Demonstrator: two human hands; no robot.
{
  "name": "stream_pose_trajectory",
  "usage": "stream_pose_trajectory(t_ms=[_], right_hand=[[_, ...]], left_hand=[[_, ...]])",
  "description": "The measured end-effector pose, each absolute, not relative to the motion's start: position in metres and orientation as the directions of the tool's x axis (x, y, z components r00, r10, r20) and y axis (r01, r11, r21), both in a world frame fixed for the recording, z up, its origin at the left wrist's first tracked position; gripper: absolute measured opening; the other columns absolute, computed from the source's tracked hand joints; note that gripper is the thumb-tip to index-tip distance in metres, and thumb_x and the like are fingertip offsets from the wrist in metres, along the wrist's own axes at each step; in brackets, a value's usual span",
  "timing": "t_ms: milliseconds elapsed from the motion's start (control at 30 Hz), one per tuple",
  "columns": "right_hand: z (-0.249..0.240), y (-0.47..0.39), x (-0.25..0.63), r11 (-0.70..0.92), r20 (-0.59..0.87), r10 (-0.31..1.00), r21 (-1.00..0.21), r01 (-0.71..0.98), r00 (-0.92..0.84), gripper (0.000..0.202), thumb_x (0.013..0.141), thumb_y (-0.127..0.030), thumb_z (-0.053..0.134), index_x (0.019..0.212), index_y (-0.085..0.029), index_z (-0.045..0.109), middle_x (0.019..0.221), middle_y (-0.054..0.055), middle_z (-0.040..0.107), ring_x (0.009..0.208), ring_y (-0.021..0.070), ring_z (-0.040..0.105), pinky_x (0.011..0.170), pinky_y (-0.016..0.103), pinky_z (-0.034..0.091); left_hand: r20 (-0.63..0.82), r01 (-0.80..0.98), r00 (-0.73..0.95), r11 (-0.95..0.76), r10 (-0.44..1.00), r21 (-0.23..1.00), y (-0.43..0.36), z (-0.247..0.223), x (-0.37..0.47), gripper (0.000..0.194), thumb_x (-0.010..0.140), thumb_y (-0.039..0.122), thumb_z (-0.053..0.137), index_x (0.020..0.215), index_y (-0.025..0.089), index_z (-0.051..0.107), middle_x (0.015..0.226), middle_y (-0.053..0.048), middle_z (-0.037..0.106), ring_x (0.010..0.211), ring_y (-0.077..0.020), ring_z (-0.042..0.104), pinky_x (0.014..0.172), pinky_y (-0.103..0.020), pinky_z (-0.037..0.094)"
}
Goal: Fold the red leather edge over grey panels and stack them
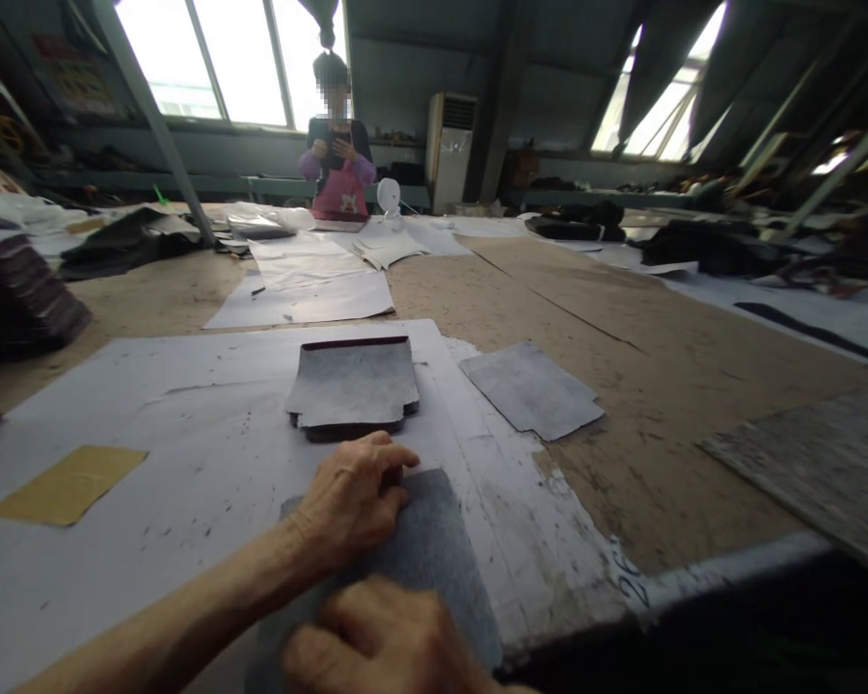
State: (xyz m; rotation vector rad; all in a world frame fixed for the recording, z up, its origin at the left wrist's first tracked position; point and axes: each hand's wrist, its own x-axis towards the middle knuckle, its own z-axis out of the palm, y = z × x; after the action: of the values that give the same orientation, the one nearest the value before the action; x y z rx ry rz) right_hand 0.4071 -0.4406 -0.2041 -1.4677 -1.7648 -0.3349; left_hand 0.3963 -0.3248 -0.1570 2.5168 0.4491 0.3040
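Observation:
A grey felt-like sheet (434, 549) with rounded corners lies on the white paper in front of me. My left hand (354, 492) rests on its far edge, with the index finger stretched out and the thumb apart from it. Closer to me, my right hand (391, 636) is curled over the near part of the sheet. It is smeared by motion, and what its closed fingers hold, if anything, is hidden. Just beyond my left hand sits a stack of notched grey pieces (354, 381) with a dark red far edge. Right of that stack lies a single notched grey piece (531, 387).
White paper (209, 453) covers part of the brown table (550, 289). A yellow card (68, 484) lies left, below a dark stack (21, 294). A rough grey board (817, 463) is at right. Across the table stands a person (338, 159) near a small white fan (389, 198).

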Motion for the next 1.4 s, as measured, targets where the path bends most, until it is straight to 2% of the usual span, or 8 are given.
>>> stream_pose_trajectory(t_ms=[100, 233, 367, 533, 733, 967, 1233, 1400], right_hand=[[-0.176, -0.47, 0.447, 0.121, 0.617, 0.776, -0.353, 0.928, 0.134, 0.021, 0.08, -0.013, 0.039, 0.074, -0.015, 0.059, 0.067, 0.004, 0.054, 0.061, 0.0138, 0.049, 0.051, 0.023, 0.04], [-0.17, -0.492, 0.488, -0.044, 0.565, 0.809, -0.215, 0.976, 0.161, 0.026, 0.08, -0.006, 0.038, 0.092, -0.011, 0.061, 0.076, 0.008, 0.057, 0.07, 0.0161, 0.05, 0.059, 0.026, 0.043], [-0.175, -0.494, 0.502, -0.067, 0.523, 0.848, -0.066, 0.996, 0.092, 0.03, 0.079, -0.007, 0.04, 0.102, -0.01, 0.06, 0.078, 0.008, 0.057, 0.072, 0.0184, 0.049, 0.058, 0.028, 0.041], [-0.175, -0.492, 0.501, -0.061, 0.496, 0.865, -0.05, 0.997, 0.078, 0.03, 0.079, -0.007, 0.04, 0.1, -0.009, 0.061, 0.08, 0.009, 0.056, 0.072, 0.0194, 0.047, 0.059, 0.031, 0.041], [-0.178, -0.493, 0.506, -0.047, 0.494, 0.862, -0.149, 0.988, 0.115, 0.033, 0.081, -0.009, 0.039, 0.107, -0.01, 0.06, 0.081, 0.01, 0.055, 0.076, 0.0192, 0.048, 0.061, 0.03, 0.044], [-0.171, -0.495, 0.522, -0.074, 0.461, 0.814, -0.521, 0.851, 0.353, 0.025, 0.084, -0.01, 0.043, 0.093, -0.018, 0.065, 0.078, 0.003, 0.059, 0.072, 0.0109, 0.056, 0.066, 0.022, 0.048], [-0.171, -0.491, 0.5, -0.03, 0.543, 0.839, -0.031, 0.999, 0.042, 0.035, 0.082, -0.007, 0.038, 0.111, -0.008, 0.057, 0.079, 0.01, 0.058, 0.07, 0.0186, 0.051, 0.055, 0.03, 0.046], [-0.175, -0.489, 0.495, -0.071, 0.512, 0.856, -0.01, 0.997, 0.066, 0.033, 0.083, -0.008, 0.034, 0.104, -0.007, 0.06, 0.083, 0.011, 0.057, 0.075, 0.021, 0.048, 0.061, 0.034, 0.046]], left_hand=[[0.241, 0.147, 0.922, -0.849, 0.304, 0.507, -0.327, -0.162, 0.393, 0.032, 0.069, 0.008, 0.054, 0.092, 0.026, 0.067, 0.085, -0.001, 0.059, 0.08, -0.0172, 0.053, 0.078, -0.036, 0.039], [0.43, -0.007, 0.886, -0.922, 0.174, 0.387, -0.328, -0.168, 0.39, 0.026, 0.079, 0.011, 0.048, 0.089, 0.027, 0.067, 0.084, -0.002, 0.057, 0.076, -0.016, 0.052, 0.072, -0.036, 0.039], [0.507, -0.105, 0.858, -0.94, 0.079, 0.324, -0.326, -0.171, 0.388, 0.029, 0.081, 0.008, 0.045, 0.092, 0.025, 0.066, 0.081, -0.003, 0.056, 0.074, -0.0152, 0.05, 0.068, -0.033, 0.039], [0.513, -0.193, 0.857, -0.955, -0.053, 0.223, -0.326, -0.174, 0.385, 0.031, 0.083, 0.005, 0.039, 0.097, 0.02, 0.062, 0.078, -0.003, 0.054, 0.072, -0.0155, 0.045, 0.066, -0.034, 0.036], [0.436, -0.219, 0.886, -0.972, -0.159, 0.09, -0.33, -0.171, 0.382, 0.031, 0.085, 0.004, 0.033, 0.104, 0.014, 0.056, 0.084, -0.006, 0.054, 0.074, -0.0169, 0.044, 0.068, -0.035, 0.035], [0.492, -0.22, 0.857, -0.972, -0.153, 0.082, -0.33, -0.174, 0.384, 0.031, 0.083, 0.003, 0.033, 0.1, 0.014, 0.057, 0.081, -0.006, 0.053, 0.072, -0.017, 0.044, 0.065, -0.035, 0.035], [0.499, -0.244, 0.84, -0.97, -0.212, -0.001, -0.334, -0.171, 0.383, 0.027, 0.087, 0.008, 0.033, 0.098, 0.009, 0.058, 0.08, -0.007, 0.053, 0.072, -0.0183, 0.045, 0.067, -0.036, 0.037], [0.483, -0.241, 0.847, -0.97, -0.223, -0.025, -0.334, -0.17, 0.382, 0.029, 0.088, 0.008, 0.03, 0.1, 0.007, 0.057, 0.083, -0.007, 0.054, 0.075, -0.0192, 0.046, 0.069, -0.037, 0.037]])
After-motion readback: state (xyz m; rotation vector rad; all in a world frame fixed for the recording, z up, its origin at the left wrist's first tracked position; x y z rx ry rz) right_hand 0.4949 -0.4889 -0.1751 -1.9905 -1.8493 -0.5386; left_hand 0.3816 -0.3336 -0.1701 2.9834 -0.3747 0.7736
